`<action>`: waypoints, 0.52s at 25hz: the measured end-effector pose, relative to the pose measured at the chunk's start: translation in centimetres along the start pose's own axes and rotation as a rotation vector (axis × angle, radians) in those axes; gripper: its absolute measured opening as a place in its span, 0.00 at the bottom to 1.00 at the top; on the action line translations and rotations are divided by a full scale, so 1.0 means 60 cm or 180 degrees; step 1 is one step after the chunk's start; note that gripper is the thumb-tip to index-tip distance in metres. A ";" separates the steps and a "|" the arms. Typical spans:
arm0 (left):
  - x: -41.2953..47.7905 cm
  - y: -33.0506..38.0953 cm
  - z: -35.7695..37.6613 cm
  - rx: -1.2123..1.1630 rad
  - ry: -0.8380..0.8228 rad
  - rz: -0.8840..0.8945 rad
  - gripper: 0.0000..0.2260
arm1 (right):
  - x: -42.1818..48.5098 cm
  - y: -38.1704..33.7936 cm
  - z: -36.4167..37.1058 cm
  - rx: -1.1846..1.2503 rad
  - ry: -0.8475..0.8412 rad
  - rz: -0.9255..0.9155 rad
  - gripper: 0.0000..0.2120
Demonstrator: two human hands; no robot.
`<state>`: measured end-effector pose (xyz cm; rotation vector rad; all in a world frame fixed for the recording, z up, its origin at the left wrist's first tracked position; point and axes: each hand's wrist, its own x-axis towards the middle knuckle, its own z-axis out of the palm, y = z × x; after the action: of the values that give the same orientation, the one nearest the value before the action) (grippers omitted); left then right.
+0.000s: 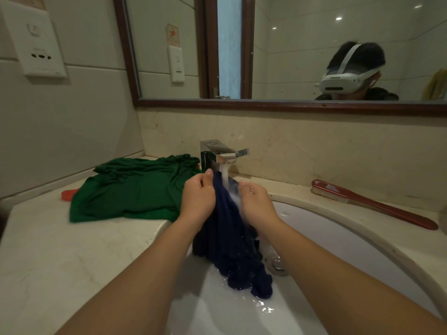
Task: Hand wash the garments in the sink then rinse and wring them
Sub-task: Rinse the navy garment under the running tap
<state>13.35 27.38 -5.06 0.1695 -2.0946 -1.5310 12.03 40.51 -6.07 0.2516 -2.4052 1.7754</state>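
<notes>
A dark navy wet cloth garment [229, 238] is hanging into the white ceramic sink [338, 233] under water running from the chrome square tap [217, 153]. Left hand [197, 199] and right hand [256, 204] are gripping its top, fingers curled around it. A green crumpled garment [130, 189] is lying on the beige marble desk [48, 250].

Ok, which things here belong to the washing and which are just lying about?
Job: navy garment, gripped by left hand and right hand; running faucet; sink; green garment on the counter.
Lying about: red scrub brush; wall socket; mirror.
</notes>
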 end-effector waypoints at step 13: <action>0.000 0.000 0.009 -0.1457 -0.0792 -0.1061 0.18 | -0.001 0.001 -0.016 -0.0143 0.0360 -0.0373 0.12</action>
<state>13.08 27.83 -5.18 0.1714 -1.8955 -2.2927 12.10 41.45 -5.89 0.2730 -2.2992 1.6382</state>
